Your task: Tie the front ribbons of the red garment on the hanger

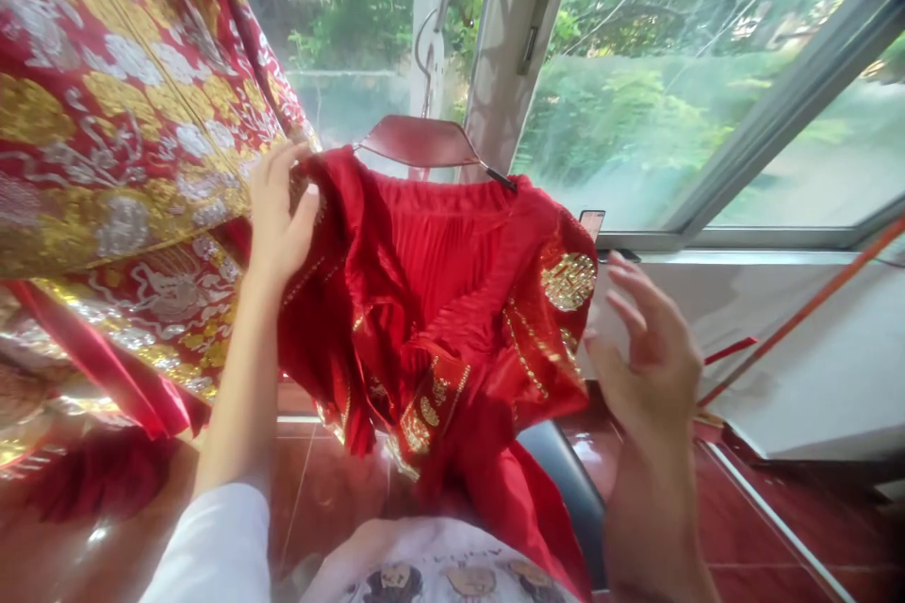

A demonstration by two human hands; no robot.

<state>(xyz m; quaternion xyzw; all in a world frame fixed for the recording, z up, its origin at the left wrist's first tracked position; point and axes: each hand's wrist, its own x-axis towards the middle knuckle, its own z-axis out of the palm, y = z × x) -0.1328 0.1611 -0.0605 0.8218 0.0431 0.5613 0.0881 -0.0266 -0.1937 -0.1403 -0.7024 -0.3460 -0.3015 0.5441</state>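
Observation:
A red pleated dress [452,254] with gold embroidery and beaded trim hangs before me on a hanger [417,141], its lower part falling towards my lap. The hanger has a brown-red middle plate and a wire hook, which shows against the window; whether it hangs on anything I cannot tell. My left hand [279,207] grips the dress at its left shoulder, thumb on the near side. Just off the right shoulder, beside a round gold patch [567,281], my right hand [647,339] is open with its fingers apart, slightly blurred.
On the left hangs a large red garment [141,104] with dense gold and silver embroidery. Windows [636,141] stand behind. A phone [592,224] leans at the sill. An orange pole [806,311] slants at the right, and a dark seat [558,462] sits below the dress.

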